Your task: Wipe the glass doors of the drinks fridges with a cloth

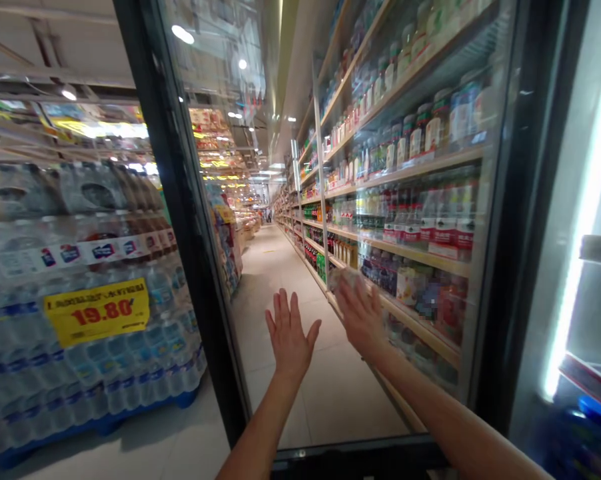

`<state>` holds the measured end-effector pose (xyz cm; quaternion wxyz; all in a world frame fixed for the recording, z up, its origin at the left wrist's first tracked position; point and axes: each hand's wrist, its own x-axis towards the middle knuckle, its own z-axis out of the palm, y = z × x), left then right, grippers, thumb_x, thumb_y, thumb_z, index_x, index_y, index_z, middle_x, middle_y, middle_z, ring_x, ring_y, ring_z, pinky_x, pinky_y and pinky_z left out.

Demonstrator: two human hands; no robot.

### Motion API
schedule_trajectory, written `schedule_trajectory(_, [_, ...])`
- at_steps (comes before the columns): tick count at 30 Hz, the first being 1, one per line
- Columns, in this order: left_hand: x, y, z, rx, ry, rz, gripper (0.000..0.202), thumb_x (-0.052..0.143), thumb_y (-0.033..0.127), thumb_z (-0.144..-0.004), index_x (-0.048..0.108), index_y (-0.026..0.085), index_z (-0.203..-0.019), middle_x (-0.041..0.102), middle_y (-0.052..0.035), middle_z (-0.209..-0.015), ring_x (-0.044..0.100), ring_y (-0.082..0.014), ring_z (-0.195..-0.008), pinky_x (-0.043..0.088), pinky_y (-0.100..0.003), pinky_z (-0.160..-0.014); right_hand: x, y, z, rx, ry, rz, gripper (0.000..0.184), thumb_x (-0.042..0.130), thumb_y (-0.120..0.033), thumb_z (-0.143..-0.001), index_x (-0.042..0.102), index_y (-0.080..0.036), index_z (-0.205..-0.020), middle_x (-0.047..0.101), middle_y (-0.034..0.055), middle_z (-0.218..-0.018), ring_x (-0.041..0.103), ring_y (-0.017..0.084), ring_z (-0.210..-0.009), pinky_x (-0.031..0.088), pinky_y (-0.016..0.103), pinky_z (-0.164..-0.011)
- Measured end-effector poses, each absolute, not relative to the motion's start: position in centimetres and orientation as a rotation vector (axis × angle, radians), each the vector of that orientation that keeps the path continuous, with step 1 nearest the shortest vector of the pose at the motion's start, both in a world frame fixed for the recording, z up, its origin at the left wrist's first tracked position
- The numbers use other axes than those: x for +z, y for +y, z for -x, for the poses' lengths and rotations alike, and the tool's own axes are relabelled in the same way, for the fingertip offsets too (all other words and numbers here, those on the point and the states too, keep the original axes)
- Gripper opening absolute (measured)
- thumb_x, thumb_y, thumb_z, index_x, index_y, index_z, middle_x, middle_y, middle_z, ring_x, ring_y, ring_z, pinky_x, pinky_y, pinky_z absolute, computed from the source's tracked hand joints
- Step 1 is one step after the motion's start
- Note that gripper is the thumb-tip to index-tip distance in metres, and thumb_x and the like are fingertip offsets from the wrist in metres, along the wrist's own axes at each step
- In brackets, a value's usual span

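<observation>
A glass door (300, 407) in a black frame stands in front of me. My left hand (289, 337) is flat against or just before the glass, fingers up and thumb out, with nothing in it. To its right, my right hand (363, 320) presses a pale, crumpled cloth (345, 277) to the glass under its fingers. The cloth is partly covered by the hand and slightly blurred, so its exact kind is hard to make out.
Through the glass appear an aisle floor (268, 267) and shelves of bottled drinks (445, 213). On the left is a stack of wrapped water bottles (80, 373) with a yellow price sign (98, 311). A bright light strip (580, 233) runs down the right side.
</observation>
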<state>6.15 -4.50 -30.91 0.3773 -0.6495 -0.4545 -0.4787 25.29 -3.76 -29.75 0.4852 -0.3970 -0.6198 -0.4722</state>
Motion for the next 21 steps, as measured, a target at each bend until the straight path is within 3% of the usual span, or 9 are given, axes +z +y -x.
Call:
schedule_trajectory(3, [-31.0,-4.7,-5.8,-1.187,-1.163,1.670,0.064,0.051,0.039,-0.086,0.031,0.008,-0.138,0.035,-0.0241,-0.142,0.021,-0.0300,-0.138,0.025,-0.053,-0.107,-29.9,-3.8,-25.3,-1.155,-1.567,0.942,0.056,0.040,-0.011,-0.085,0.034,-0.026,-0.139,0.045,0.0061,-0.138,0.026,0.021,-0.137,0.014,0.048,-0.113])
schedule_trajectory(8, [-31.1,-4.9,-5.6,-1.172,-1.159,1.651,0.063,0.052,0.037,-0.086,0.030,0.008,-0.138,0.034,-0.0248,-0.142,0.020,-0.0301,-0.138,0.027,-0.053,-0.106,-29.5,-3.7,-24.8,-1.037,-1.299,1.055,0.053,0.040,-0.016,-0.086,0.035,-0.015,-0.139,0.043,0.0138,-0.138,0.019,0.026,-0.138,0.018,0.049,-0.111])
schedule_trajectory(13, [-31.2,-5.0,-5.3,-1.184,-1.194,1.656,0.062,0.048,0.030,-0.088,0.024,0.012,-0.141,0.033,-0.0213,-0.144,0.022,-0.0279,-0.138,0.027,-0.053,-0.107,-30.0,-3.8,-24.1,-1.150,-1.743,0.749,0.052,0.039,-0.011,-0.086,0.039,-0.023,-0.136,0.052,0.0043,-0.133,0.022,0.020,-0.138,0.010,0.046,-0.114])
schedule_trajectory(18, [-30.9,-5.4,-4.8,-1.276,-1.137,1.640,0.062,0.048,0.026,-0.088,0.022,0.012,-0.142,0.032,-0.0208,-0.145,0.019,-0.0282,-0.139,0.023,-0.054,-0.108,-27.4,-3.7,-24.9,-1.002,-1.319,0.961,0.060,0.042,-0.017,-0.088,0.022,-0.022,-0.145,0.037,0.0092,-0.143,0.015,0.023,-0.140,0.013,0.047,-0.113])
schedule_trajectory(21, [-29.8,-5.5,-6.1,-1.340,-0.896,1.807,0.060,0.041,0.022,-0.090,0.017,0.015,-0.144,0.031,-0.0175,-0.146,0.020,-0.0240,-0.139,0.028,-0.049,-0.109,-27.2,-4.3,-22.9,-0.884,-1.544,0.863,0.063,0.038,-0.021,-0.089,0.012,-0.025,-0.146,0.033,0.0063,-0.146,0.015,0.023,-0.140,0.014,0.049,-0.113])
